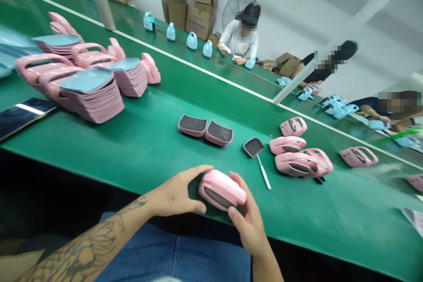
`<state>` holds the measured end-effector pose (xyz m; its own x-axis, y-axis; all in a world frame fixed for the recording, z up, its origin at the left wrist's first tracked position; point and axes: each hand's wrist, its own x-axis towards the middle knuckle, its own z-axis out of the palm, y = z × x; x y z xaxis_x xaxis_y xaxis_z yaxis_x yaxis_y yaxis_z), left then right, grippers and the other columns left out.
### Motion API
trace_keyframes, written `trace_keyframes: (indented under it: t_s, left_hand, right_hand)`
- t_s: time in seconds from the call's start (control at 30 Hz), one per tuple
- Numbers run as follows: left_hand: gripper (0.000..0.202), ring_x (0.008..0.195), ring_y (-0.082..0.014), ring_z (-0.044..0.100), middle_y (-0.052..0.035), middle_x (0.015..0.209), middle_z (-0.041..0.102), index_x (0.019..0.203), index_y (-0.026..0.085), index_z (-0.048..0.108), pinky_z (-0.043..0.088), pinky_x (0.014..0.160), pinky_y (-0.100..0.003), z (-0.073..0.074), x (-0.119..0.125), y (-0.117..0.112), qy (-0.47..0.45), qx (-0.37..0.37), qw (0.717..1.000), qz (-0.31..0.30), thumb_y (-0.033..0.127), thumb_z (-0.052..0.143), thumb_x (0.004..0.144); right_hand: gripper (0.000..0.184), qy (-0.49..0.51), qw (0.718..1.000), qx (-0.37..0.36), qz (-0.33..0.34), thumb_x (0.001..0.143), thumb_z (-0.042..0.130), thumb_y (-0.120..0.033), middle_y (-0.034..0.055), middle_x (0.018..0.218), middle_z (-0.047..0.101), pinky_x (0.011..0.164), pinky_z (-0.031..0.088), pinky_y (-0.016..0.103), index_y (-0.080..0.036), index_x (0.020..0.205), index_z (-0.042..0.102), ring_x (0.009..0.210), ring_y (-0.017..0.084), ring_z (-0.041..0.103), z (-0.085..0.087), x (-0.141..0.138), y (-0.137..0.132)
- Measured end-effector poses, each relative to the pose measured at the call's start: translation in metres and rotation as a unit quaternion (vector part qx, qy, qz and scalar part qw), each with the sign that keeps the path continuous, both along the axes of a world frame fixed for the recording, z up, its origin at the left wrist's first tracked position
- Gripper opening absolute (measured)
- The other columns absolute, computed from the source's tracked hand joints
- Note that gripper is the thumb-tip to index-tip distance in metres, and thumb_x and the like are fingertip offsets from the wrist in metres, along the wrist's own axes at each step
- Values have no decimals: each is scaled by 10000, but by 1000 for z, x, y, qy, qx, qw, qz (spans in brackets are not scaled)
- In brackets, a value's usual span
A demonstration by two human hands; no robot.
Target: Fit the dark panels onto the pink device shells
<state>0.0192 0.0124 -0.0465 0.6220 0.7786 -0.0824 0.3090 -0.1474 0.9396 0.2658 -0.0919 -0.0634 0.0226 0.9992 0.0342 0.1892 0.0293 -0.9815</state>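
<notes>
Your left hand (173, 193) and right hand (248, 217) curve firmly around opposite ends of a glossy pink plastic casing (222, 190), its long axis running hand to hand, over the near edge of a green-topped workbench (155, 158).

A factory assembly workshop: a long green workbench (148, 150) runs just beyond the left hand (173, 191) and right hand (247, 216), stacked pink plastic housings (92, 97) sit farther left, and co-workers (239, 37) and cardboard cartons (200, 13) lie well ahead.
</notes>
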Motion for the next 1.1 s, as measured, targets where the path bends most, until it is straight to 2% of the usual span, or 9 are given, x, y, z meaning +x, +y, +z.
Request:
trace_keyframes:
  t_s: [0.1, 0.2, 0.33, 0.53, 0.67, 0.87, 0.97, 1.03, 1.1]
  left_hand:
    - [1019, 1409, -309, 542, -62, 1562, 544, 1568, 311, 457, 436, 1199, -449, -2, 12, 3, -29, 9, 1000, -8, 272, 894, 648]
    - [1068, 1367, -299, 583, -77, 1542, 565, 1602, 297, 412, 455, 1180, -436, -2, 18, 10, -58, -4, 997, -41, 298, 902, 653]
    - [973, 1287, -300, 643, -96, 1431, 659, 1498, 235, 562, 499, 1127, -425, -3, 21, 17, -101, -40, 993, -45, 276, 930, 599]
    - [946, 1135, -277, 700, -66, 1228, 756, 1435, 199, 616, 564, 1004, -397, -4, 26, 13, -133, -89, 987, -18, 205, 945, 547]
    - [913, 1043, -270, 710, -41, 1140, 772, 1423, 195, 623, 593, 930, -384, -1, 28, 6, -129, -67, 989, 22, 236, 932, 564]
    - [883, 1109, -293, 714, 7, 1241, 764, 1420, 295, 634, 588, 1008, -367, 4, 26, 0, -90, -35, 995, 38, 199, 881, 578]
    - [891, 1216, -347, 686, -36, 1353, 726, 1409, 306, 658, 565, 1074, -445, 3, 27, 5, -54, -1, 997, 56, 198, 889, 555]
    - [810, 1315, -375, 632, -49, 1434, 680, 1426, 339, 648, 497, 1149, -519, 5, 30, 19, -64, 46, 995, 60, 289, 874, 649]
    - [656, 1355, -372, 605, -62, 1478, 645, 1440, 333, 634, 478, 1165, -534, 14, 32, 43, -113, 96, 986, 71, 418, 777, 805]
  right_hand:
    - [783, -34, 999, 2, -12, 906, 752, -421, 95, 1625, 474, 1237, 376, 543, -302, 1590, 391, 1486, 337, 466, 6, -7, 1]
    - [854, -69, 995, -7, -65, 794, 847, -376, 114, 1576, 518, 1174, 467, 512, -268, 1543, 451, 1406, 343, 547, 8, -17, 5]
    - [841, -107, 985, -20, -135, 718, 868, -269, 116, 1479, 599, 1096, 544, 478, -235, 1479, 511, 1310, 332, 621, 6, -26, 6]
    - [728, -78, 988, 0, -131, 765, 843, -325, 109, 1366, 683, 959, 624, 429, -217, 1423, 550, 1192, 322, 697, 10, -32, 9]
    - [659, -67, 991, 25, -111, 781, 834, -331, 97, 1352, 699, 984, 610, 431, -223, 1380, 579, 1200, 322, 690, 14, -31, 15]
    - [738, -83, 993, 31, -81, 771, 848, -334, 116, 1405, 674, 1077, 559, 496, -230, 1439, 551, 1250, 336, 678, 1, -13, 17]
    - [814, -104, 991, 56, -60, 666, 911, -330, 125, 1387, 693, 1075, 553, 543, -240, 1413, 599, 1247, 382, 682, -4, 0, 22]
    - [809, -112, 989, 71, -72, 609, 932, -317, 109, 1316, 736, 1030, 582, 561, -263, 1364, 648, 1180, 403, 716, 5, 7, 33]
    - [783, -128, 980, 100, -113, 584, 927, -297, 80, 1314, 741, 1047, 573, 564, -294, 1328, 681, 1203, 418, 702, 27, 12, 55]
